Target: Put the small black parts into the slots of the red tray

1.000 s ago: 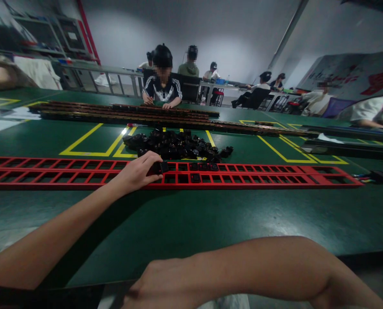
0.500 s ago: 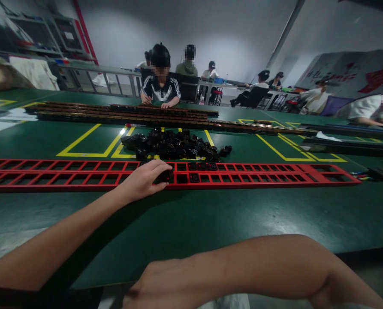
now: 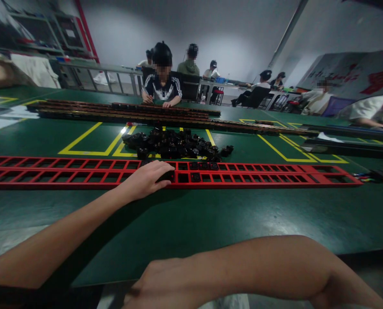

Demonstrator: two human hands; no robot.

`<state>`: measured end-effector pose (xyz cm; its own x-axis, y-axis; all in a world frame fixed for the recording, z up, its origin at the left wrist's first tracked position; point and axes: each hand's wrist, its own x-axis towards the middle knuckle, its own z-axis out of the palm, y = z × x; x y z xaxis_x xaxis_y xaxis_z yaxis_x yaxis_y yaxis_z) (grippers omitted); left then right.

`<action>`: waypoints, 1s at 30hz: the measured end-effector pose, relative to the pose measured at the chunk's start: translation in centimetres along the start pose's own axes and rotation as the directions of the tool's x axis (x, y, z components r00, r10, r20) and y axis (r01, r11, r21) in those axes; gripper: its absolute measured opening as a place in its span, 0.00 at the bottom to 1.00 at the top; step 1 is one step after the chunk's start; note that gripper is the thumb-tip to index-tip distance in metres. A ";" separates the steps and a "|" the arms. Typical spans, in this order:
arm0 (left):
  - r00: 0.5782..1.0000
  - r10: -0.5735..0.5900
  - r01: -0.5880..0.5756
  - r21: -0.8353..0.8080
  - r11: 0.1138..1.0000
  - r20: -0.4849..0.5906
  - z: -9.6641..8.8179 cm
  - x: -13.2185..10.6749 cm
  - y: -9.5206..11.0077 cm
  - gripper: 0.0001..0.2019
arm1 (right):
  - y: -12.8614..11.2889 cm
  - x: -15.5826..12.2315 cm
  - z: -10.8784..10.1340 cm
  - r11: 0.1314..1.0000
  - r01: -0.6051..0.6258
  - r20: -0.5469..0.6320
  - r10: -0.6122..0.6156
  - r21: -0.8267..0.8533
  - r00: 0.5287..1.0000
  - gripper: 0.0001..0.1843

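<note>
So the left hand [image 3: 151, 178] has its thumb and fingers clamped around a black block [image 3: 169, 176], right down at the near row of a red frame [image 3: 242, 186]; can't tell if the block is fully in its slot, since the hand covers a lot of it. Another dark piece [image 3: 144, 162] peeks out just past the knuckles, in the far row. Right of that hand there's a bare slot, then a single black piece [image 3: 196, 177] in the near row, plus three similar pieces [image 3: 204, 166] side by side in the far row. The frame runs way out to both sides of the hand, flat on a green tabletop [image 3: 210, 210]. Past the hand, near the frame, sits a messy heap of glossy black parts [image 3: 175, 146], and beyond that some long dark strips [image 3: 130, 112]. Facing the hand, a co-worker [image 3: 162, 88] sits behind those. The right hand [image 3: 152, 281] is nearer the body, by the tabletop's near edge, fingers out of sight, so no clue whether it's gripping anything
</note>
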<state>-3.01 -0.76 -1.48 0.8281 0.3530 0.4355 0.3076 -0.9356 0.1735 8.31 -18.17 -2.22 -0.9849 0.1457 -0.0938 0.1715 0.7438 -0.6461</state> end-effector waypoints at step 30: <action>0.999 0.039 -0.039 0.016 0.999 -0.012 -0.2 0.2 0.3 0.14 | 0.3 0.2 0.5 1.000 -0.005 0.020 0.005 0.002 1.000 0.01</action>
<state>-2.82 -0.94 -1.20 0.8339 0.3165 0.4521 0.2828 -0.9486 0.1423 8.13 -18.23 -2.80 -0.9844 0.1360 -0.1118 0.1760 0.7415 -0.6475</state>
